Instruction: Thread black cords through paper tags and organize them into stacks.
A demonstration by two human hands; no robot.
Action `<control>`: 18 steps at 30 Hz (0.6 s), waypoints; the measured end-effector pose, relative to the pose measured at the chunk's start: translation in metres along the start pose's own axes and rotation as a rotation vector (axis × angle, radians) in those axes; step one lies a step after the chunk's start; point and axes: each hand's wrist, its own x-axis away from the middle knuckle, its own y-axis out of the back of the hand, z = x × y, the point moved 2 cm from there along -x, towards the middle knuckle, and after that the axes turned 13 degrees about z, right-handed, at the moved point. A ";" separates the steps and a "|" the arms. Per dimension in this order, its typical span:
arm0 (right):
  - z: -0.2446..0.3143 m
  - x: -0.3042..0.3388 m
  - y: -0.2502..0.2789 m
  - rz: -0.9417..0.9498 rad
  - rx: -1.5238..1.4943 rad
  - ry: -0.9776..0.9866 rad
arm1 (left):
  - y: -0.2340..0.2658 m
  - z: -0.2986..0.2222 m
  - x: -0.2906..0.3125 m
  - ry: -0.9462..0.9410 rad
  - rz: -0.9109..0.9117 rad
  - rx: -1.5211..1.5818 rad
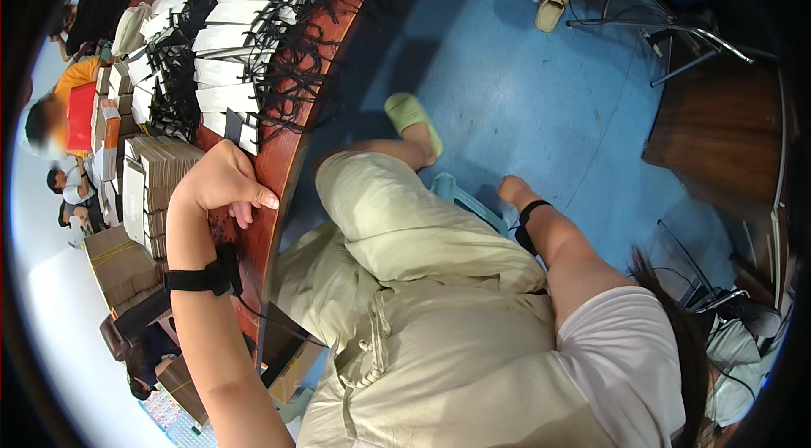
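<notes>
My left hand [225,184] rests at the edge of a red-brown wooden table [283,152], wrist bent. Its thumb is stretched out, apart from the bent fingers, which partly hide below the palm; I see nothing held. Just beyond the knuckles lie rows of flat white paper pieces [226,99] with black cords [291,76], perhaps bags with handles. A small dark flat piece [233,127] lies close to the hand. My right hand [514,191] hangs low above the blue floor, beside a teal stool [460,196]. Its fingers are too foreshortened to read. Black straps circle both wrists.
Stacked grey-brown card bundles [156,186] stand left of my left hand, with an orange-and-white box [108,139] farther up. Several people sit beyond the table. A green slipper [409,112] is on my foot; a beige clog [552,8] and a metal-framed chair [688,30] are to the right.
</notes>
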 end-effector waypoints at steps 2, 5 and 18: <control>0.016 0.002 0.009 -0.042 -0.003 0.029 | 0.000 0.005 0.001 -0.010 0.003 -0.003; 0.025 0.006 0.014 -0.008 0.037 0.044 | -0.001 0.003 -0.001 -0.026 0.019 0.005; -0.006 -0.002 -0.013 0.018 -0.105 -0.080 | 0.001 0.000 -0.002 0.033 0.035 0.045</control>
